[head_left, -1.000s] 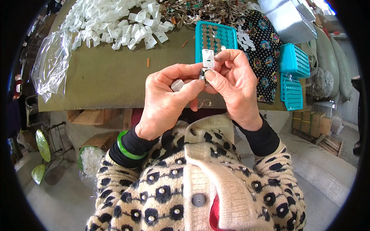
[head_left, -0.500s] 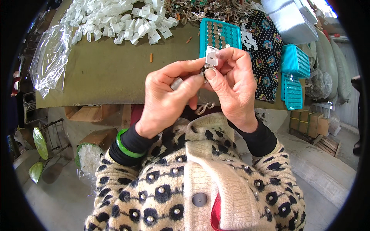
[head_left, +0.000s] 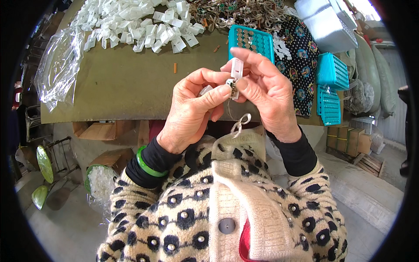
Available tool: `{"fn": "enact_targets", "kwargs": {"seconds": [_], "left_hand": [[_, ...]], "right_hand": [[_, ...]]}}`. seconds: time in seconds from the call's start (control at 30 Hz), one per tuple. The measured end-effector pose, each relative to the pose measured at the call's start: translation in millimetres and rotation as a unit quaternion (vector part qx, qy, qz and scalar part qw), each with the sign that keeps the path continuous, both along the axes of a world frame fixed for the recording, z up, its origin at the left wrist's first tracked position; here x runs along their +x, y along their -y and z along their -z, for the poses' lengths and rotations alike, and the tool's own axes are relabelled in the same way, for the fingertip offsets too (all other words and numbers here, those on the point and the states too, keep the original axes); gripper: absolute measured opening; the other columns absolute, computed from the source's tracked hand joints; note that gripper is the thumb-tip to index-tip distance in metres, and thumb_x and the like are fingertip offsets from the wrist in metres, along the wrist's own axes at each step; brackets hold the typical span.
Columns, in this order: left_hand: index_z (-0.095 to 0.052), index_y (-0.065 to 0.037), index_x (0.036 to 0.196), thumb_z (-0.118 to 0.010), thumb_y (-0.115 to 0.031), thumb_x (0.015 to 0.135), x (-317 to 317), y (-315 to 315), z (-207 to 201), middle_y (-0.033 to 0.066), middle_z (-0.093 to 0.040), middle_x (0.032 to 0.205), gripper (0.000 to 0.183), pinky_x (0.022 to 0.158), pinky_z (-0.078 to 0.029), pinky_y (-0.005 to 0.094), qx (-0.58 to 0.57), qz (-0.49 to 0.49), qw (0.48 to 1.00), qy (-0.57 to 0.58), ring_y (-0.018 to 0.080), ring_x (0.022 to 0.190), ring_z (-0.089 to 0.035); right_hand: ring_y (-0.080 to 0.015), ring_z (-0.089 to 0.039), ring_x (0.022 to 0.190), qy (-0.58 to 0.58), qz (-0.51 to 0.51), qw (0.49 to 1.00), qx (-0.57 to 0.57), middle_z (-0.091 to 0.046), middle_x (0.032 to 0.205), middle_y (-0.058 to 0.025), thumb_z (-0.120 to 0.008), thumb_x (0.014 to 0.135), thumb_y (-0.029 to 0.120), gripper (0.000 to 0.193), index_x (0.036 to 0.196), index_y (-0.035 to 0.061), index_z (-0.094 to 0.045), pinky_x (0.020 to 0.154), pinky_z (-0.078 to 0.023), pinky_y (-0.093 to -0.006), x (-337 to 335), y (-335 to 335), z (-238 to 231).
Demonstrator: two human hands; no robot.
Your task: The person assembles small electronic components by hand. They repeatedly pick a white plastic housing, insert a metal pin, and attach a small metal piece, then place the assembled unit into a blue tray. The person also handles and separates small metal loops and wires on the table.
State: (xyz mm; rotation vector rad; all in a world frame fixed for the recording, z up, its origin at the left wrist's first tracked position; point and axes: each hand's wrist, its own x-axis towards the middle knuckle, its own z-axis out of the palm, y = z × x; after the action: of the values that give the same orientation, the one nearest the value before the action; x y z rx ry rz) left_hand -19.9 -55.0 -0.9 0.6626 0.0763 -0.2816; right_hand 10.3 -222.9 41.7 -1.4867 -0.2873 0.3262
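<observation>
A small hinged white plastic case (head_left: pixel 237 68) is held up in front of my chest, its flap upright. In its lower half a small metallic electronic part (head_left: pixel 233 88) shows. My left hand (head_left: pixel 192 107) pinches the case from the left with thumb and forefinger, and another white plastic piece (head_left: pixel 206 90) is tucked in its curled fingers. From the other side my right hand (head_left: pixel 273 98) grips the case, thumb against the part and fingers behind the flap. Pale looped wire (head_left: pixel 241 123) hangs below the hands. What the fingers behind the case do is hidden.
Loose white cases (head_left: pixel 144 28) heap at the table's far left, beside a clear plastic bag (head_left: pixel 59 65). Tangled wired parts (head_left: pixel 235 13) lie at the back. Beyond my right hand stands a turquoise tray (head_left: pixel 267 41) with round metal cells; stacked turquoise trays (head_left: pixel 334 72) are farther right.
My right forefinger has lifted, and the thumbs have parted a little, baring the electronic part in the case. Both hands shifted slightly right. The wire loop hangs differently.
</observation>
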Motion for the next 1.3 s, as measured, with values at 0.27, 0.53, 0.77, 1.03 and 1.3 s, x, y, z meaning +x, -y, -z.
{"fn": "enact_targets", "kwargs": {"seconds": [0.27, 0.53, 0.77, 1.03, 1.3], "left_hand": [[-0.062, -0.003, 0.106, -0.067, -0.005, 0.091, 2.6, -6.1, 1.6, 0.0089, -0.069, 0.097, 0.016, 0.047, -0.04, 0.0188, -0.032, 0.03, 0.999, -0.012, 0.0175, 0.086, -0.07], [-0.064, -0.004, 0.101, -0.071, -0.004, 0.089, -4.7, -0.5, 2.0, 0.0044, -0.067, 0.091, 0.014, 0.049, -0.041, 0.0185, 0.029, -0.032, 0.999, 0.01, 0.0042, 0.064, -0.053], [-0.06, -0.007, 0.106, -0.069, -0.013, 0.091, -4.2, 0.3, 5.2, 0.0021, -0.064, 0.087, 0.018, 0.05, -0.04, 0.0182, -0.072, 0.001, 0.997, -0.008, 0.0058, 0.068, -0.058], [-0.056, -0.012, 0.085, -0.067, -0.025, 0.094, -9.2, 18.0, 14.1, -0.0035, -0.059, 0.082, 0.02, 0.049, -0.038, 0.0182, -0.133, 0.04, 0.99, -0.027, 0.0043, 0.065, -0.051], [-0.057, -0.01, 0.094, -0.067, -0.023, 0.094, -5.8, 11.6, 9.6, 0.0006, -0.063, 0.087, 0.016, 0.046, -0.042, 0.0187, -0.074, 0.032, 0.995, -0.062, 0.0067, 0.07, -0.057]], "right_hand": [[-0.0097, -0.066, 0.082, 0.093, 0.104, 0.99, -0.04, -0.07, 0.094, -0.0061, -0.063, 0.094, 0.002, 0.018, 0.111, -0.0033, -0.065, 0.073, -0.055, -0.0219, 0.2, -7.5, 3.4], [-0.025, -0.068, 0.075, 0.468, 0.15, 0.851, -0.183, -0.067, 0.085, -0.0117, -0.065, 0.08, -0.012, 0.021, 0.097, 0.001, -0.067, 0.065, -0.054, -0.031, 2.5, -20.1, 10.8], [-0.0259, -0.055, 0.092, 0.379, 0.066, 0.911, -0.152, -0.058, 0.1, -0.0105, -0.066, 0.081, -0.003, 0.032, 0.113, 0.002, -0.067, 0.075, -0.048, -0.0326, -9.8, -19.1, 11.6], [-0.0256, -0.056, 0.078, 0.517, 0.128, 0.835, -0.141, -0.057, 0.087, -0.0112, -0.072, 0.083, 0.007, 0.027, 0.106, -0.0052, -0.065, 0.067, -0.048, -0.0356, -4.9, -22.3, 39.9], [-0.0299, -0.055, 0.089, 0.495, 0.083, 0.834, -0.231, -0.055, 0.102, -0.0154, -0.071, 0.082, 0.013, 0.039, 0.116, -0.0041, -0.062, 0.075, -0.047, -0.0398, -13.4, -11.6, 31.5]]}}
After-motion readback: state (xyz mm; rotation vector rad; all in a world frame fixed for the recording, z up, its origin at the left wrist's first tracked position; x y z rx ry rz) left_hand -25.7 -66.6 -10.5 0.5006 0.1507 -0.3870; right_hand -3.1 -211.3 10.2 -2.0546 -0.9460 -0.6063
